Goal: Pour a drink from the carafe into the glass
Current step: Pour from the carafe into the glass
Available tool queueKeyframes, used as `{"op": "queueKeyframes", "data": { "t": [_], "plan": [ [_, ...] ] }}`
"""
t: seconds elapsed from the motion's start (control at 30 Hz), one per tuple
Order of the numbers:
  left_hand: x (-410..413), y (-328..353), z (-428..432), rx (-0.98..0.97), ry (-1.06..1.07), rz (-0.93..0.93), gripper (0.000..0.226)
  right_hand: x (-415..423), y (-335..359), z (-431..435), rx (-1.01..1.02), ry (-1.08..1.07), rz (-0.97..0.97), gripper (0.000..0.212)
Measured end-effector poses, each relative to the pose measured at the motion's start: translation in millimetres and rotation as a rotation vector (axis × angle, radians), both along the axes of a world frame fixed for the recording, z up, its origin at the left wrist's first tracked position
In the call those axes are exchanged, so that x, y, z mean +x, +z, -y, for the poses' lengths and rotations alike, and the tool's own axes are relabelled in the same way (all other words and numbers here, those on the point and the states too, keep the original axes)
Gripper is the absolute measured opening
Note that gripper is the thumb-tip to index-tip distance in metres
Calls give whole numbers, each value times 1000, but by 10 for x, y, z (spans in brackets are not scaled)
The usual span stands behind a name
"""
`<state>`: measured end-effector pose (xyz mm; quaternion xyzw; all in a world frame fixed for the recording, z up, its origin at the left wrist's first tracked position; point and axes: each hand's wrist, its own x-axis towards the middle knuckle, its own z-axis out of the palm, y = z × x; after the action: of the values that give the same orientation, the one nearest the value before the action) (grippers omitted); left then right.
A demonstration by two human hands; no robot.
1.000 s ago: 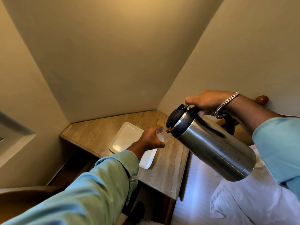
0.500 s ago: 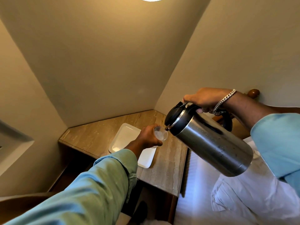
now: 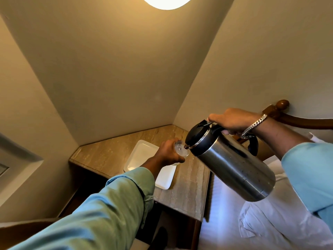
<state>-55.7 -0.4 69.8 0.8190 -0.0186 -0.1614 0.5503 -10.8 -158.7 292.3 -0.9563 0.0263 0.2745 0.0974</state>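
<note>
A steel carafe with a black lid and handle is tilted steeply to the left, spout down. My right hand grips its handle at the top, thumb on the lid lever. My left hand holds a small clear glass above the table, its mouth right under the spout. The spout tip sits at the glass rim. The fingers hide most of the glass; I cannot tell how full it is.
A white rectangular tray lies on the marble-topped corner table below the glass. Walls close in behind and left. A bed with white linen and a wooden headboard lies to the right.
The carafe and the glass have stayed together at the spout and shifted slightly. The camera has tipped upward, bringing a ceiling lamp into view.
</note>
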Motion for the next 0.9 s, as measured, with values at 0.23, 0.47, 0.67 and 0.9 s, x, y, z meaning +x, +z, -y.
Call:
{"op": "queueKeyframes", "data": {
  "t": [0.23,0.47,0.67,0.9],
  "plan": [
    [-3,64,0,-51,1,-5,73,-218,-304,258,15,45,231,72],
    [-27,36,-30,-38,30,0,77,-511,-566,546,159,-106,321,84],
    [-25,-25,34,-34,38,-2,78,-883,-1016,802,302,-350,453,91],
    [-5,-254,2,58,84,-7,75,-1363,-1692,846,534,-722,557,87]
  ]
}}
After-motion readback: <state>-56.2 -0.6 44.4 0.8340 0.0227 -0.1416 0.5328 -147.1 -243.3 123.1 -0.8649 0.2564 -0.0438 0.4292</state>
